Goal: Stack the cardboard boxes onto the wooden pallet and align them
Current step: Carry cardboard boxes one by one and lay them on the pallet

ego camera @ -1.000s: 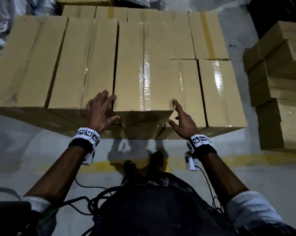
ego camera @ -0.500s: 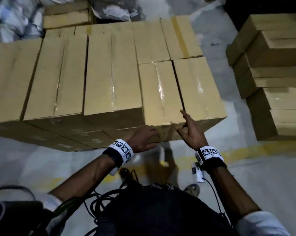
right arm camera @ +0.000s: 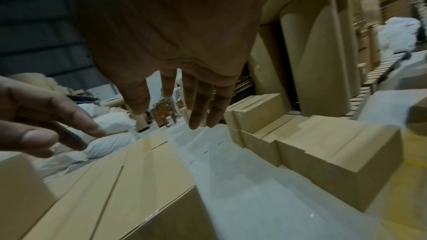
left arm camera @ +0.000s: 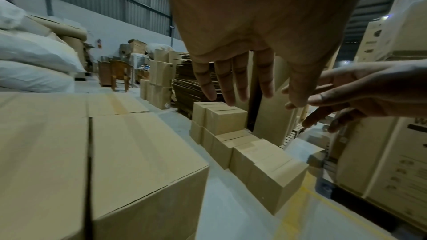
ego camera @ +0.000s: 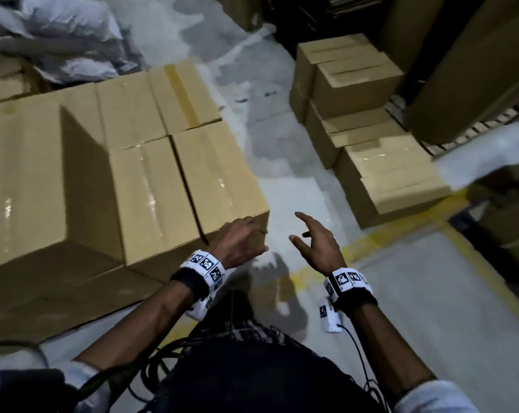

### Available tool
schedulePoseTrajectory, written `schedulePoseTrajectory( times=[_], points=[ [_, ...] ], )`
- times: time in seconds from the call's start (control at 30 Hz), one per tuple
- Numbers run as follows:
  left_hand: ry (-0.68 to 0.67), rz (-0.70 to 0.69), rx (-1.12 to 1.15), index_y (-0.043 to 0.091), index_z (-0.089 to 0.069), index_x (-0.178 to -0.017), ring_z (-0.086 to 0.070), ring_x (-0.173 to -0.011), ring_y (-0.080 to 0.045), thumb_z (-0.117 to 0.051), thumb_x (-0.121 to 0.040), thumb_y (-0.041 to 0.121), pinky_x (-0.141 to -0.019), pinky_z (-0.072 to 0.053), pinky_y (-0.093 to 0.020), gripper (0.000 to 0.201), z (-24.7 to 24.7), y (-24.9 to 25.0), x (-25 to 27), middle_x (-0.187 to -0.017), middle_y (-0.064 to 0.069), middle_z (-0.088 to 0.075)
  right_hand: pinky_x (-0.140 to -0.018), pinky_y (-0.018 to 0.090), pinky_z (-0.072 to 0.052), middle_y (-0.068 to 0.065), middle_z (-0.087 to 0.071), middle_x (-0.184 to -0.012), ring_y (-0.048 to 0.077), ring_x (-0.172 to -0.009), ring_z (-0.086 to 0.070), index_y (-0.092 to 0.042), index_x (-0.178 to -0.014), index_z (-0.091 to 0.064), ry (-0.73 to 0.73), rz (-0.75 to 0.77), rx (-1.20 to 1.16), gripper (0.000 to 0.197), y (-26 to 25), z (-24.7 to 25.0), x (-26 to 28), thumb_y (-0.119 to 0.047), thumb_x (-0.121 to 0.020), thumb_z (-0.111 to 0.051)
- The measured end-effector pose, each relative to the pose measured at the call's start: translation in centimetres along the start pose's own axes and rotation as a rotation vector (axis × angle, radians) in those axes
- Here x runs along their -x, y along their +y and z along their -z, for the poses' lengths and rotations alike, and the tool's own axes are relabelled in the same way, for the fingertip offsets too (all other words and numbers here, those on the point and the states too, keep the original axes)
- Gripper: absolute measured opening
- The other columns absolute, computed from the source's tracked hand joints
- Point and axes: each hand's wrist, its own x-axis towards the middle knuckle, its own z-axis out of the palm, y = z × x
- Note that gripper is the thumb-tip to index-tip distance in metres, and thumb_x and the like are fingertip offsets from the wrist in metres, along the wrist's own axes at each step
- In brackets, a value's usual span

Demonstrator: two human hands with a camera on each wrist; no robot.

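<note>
From above, the left hand (ego camera: 240, 241) hangs by the near corner of the stacked boxes (ego camera: 162, 186), fingers loose, holding nothing. The right hand (ego camera: 317, 242) is spread over the floor (ego camera: 297, 189), empty too. More boxes (ego camera: 371, 150) wait on the right. The pallet is hidden.

By the left wrist, fingers (left arm camera: 231, 83) are straight and apart.

By the right wrist, fingers (right arm camera: 198, 101) are spread. The boxes look stiff and smooth, maybe heavy; I would grab two opposite sides down low.
</note>
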Motion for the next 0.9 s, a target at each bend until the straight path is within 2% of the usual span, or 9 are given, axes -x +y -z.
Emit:
schedulePoseTrajectory(
  times=[0.1,0.2,0.33,0.4,0.47,0.6,0.73,0.9],
  points=[
    [-0.047,-0.038,0.045,0.026,-0.069,-0.122,-0.061,-0.121,-0.025,-0.077,-0.088,0.048,-0.101,-0.048,-0.038,0.041,-1.2,3.1,-6.5,-0.132,-0.001,-0.066,-0.088,0.036,-0.051,-0.013,-0.049,-0.152,0.014,-0.11,-0.066,-0.037,-0.151,-0.044,0.075,-0.086,-0.029,0.056,4.0,4.1,-1.3,-0.046,-0.099,-0.063],
    [-0.034,-0.072,0.103,0.026,-0.07,-0.119,-0.064,-0.115,-0.021,-0.077,-0.089,0.046,-0.098,-0.049,-0.036,0.036,-2.1,4.8,-12.9,-0.125,0.004,-0.068,-0.086,0.032,-0.045,-0.013,-0.05,-0.15,0.013,-0.109,-0.065,-0.036,-0.149,-0.047,0.117,-0.15,-0.038,0.053,7.2,7.5,-3.4,-0.045,-0.099,-0.063],
    [-0.05,-0.083,0.159,0.027,-0.071,-0.115,-0.065,-0.111,-0.017,-0.071,-0.085,0.056,-0.095,-0.051,-0.039,0.041,-3.6,6.8,-22.3,-0.121,0.007,-0.069,-0.089,0.041,-0.055,-0.01,-0.053,-0.147,0.015,-0.105,-0.066,-0.034,-0.146,-0.05,0.148,-0.17,-0.069,0.05,12.0,11.9,-7.9,-0.047,-0.099,-0.063],
    [-0.046,-0.073,0.213,0.028,-0.072,-0.113,-0.065,-0.109,-0.015,-0.072,-0.084,0.056,-0.096,-0.051,-0.036,0.04,-4.3,7.6,-27.7,-0.119,0.009,-0.069,-0.087,0.042,-0.056,-0.009,-0.055,-0.146,0.016,-0.105,-0.067,-0.033,-0.145,-0.051,0.168,-0.178,-0.084,0.05,14.4,14.7,-11.2,-0.049,-0.099,-0.063],
    [-0.049,-0.061,0.229,0.028,-0.073,-0.113,-0.064,-0.109,-0.013,-0.079,-0.086,0.048,-0.095,-0.048,-0.032,0.034,-4.5,8.3,-33.1,-0.12,0.01,-0.069,-0.087,0.042,-0.056,-0.008,-0.054,-0.147,0.016,-0.106,-0.067,-0.033,-0.146,-0.052,0.17,-0.193,-0.084,0.05,16.2,17.5,-14.9,-0.048,-0.099,-0.063],
    [-0.085,-0.045,0.245,0.028,-0.072,-0.115,-0.063,-0.106,-0.016,-0.08,-0.087,0.044,-0.086,-0.044,-0.028,0.034,-2.8,8.8,-44.0,-0.118,0.008,-0.069,-0.091,0.041,-0.055,-0.005,-0.055,-0.147,0.017,-0.106,-0.066,-0.03,-0.145,-0.053,0.115,-0.246,-0.065,0.049,18.2,23.4,-23.3,-0.042,-0.099,-0.065],
    [-0.077,0.005,0.281,0.031,-0.071,-0.115,-0.064,-0.103,-0.015,-0.079,-0.086,0.047,-0.087,-0.052,-0.035,0.034,-0.3,7.8,-52.7,-0.118,0.008,-0.07,-0.09,0.04,-0.055,-0.003,-0.057,-0.146,0.019,-0.104,-0.068,-0.029,-0.145,-0.054,0.11,-0.219,-0.025,0.05,19.6,27.6,-31.6,-0.044,-0.098,-0.066],
    [-0.107,0.046,0.297,0.03,-0.071,-0.117,-0.064,-0.103,-0.014,-0.076,-0.085,0.056,-0.088,-0.051,-0.035,0.042,2.4,5.3,-60.9,-0.119,0.009,-0.069,-0.092,0.041,-0.055,-0.001,-0.059,-0.144,0.021,-0.105,-0.069,-0.026,-0.145,-0.055,0.099,-0.236,-0.067,0.053,21.5,30.9,-41.5,-0.048,-0.099,-0.063]
  ],
)
